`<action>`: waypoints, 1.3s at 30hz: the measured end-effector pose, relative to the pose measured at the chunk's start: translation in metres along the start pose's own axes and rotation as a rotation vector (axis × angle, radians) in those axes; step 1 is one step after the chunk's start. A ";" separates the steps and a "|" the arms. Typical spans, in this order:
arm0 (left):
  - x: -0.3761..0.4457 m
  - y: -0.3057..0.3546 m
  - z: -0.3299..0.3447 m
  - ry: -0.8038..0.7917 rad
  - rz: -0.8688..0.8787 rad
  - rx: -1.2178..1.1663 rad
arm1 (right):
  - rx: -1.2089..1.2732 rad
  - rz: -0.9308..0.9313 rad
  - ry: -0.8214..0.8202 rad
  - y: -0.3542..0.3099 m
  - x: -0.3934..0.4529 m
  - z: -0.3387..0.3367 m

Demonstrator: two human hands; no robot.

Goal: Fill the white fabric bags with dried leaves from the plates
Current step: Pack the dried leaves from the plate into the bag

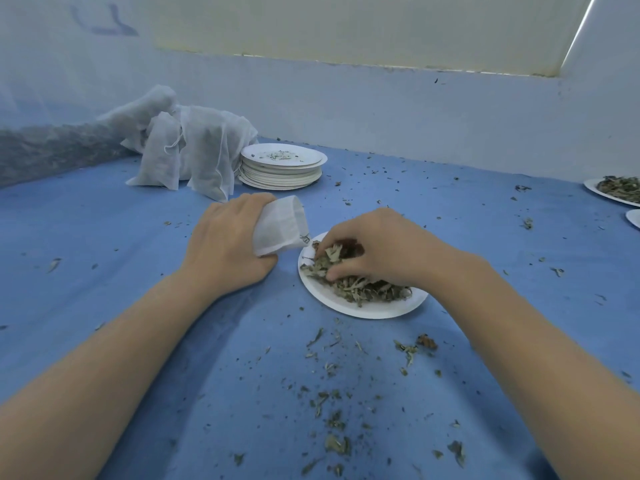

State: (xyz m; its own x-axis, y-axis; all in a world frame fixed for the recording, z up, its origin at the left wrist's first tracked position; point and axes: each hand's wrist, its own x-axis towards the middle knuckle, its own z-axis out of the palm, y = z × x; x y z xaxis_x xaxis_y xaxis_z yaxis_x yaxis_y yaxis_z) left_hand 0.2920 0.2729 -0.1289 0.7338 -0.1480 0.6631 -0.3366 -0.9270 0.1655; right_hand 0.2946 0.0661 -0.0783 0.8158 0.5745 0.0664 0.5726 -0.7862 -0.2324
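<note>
Small white fabric bag (280, 225), thin gauzy weave, mouth open toward plate (367, 308), clutched in left hand (228, 244) mid-worktop (104, 237). Crumpled grey-green dried leaves (360, 285) heaped on plate, pinched by curled right hand (381, 247). No legible writing anywhere.

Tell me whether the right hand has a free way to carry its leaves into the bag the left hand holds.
Probably yes. The right hand grips dried leaves on the plate, and the white bag in the left hand sits just beside the plate's rim, its mouth facing that way, with nothing between them.
</note>
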 end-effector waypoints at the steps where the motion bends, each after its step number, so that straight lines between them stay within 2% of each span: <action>1: 0.000 0.001 0.000 0.003 -0.008 -0.002 | 0.025 0.011 0.039 0.003 -0.001 -0.003; 7: 0.001 0.009 0.002 -0.035 0.062 -0.013 | 0.292 0.021 0.318 0.009 -0.002 -0.012; 10: 0.001 0.016 0.004 -0.006 0.087 -0.034 | 0.346 0.006 0.339 0.004 -0.001 -0.009; 16: 0.000 0.028 0.008 0.042 0.071 -0.132 | 0.300 0.037 0.369 -0.002 -0.001 -0.007; 21: 0.000 0.029 0.007 0.007 0.096 -0.090 | 0.263 0.035 0.238 -0.007 -0.003 -0.009; 26: 0.000 0.028 0.006 -0.006 0.106 -0.097 | 0.450 0.000 0.021 -0.006 -0.008 -0.015; 29: 0.000 0.029 0.006 0.000 0.095 -0.111 | 0.516 0.020 -0.007 -0.002 -0.009 -0.016; 32: 0.000 0.030 0.007 0.006 0.087 -0.128 | 0.592 0.054 0.083 0.000 -0.006 -0.011; 39: 0.000 0.037 0.006 -0.008 0.091 -0.167 | 0.455 0.066 0.333 -0.004 -0.001 0.005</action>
State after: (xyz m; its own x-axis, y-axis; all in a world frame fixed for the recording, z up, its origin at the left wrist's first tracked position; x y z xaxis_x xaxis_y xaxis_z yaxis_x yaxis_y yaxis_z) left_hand 0.2830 0.2364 -0.1266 0.7002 -0.2321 0.6752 -0.4946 -0.8397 0.2244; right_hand 0.2911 0.0694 -0.0819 0.8724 0.3668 0.3231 0.4872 -0.5985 -0.6359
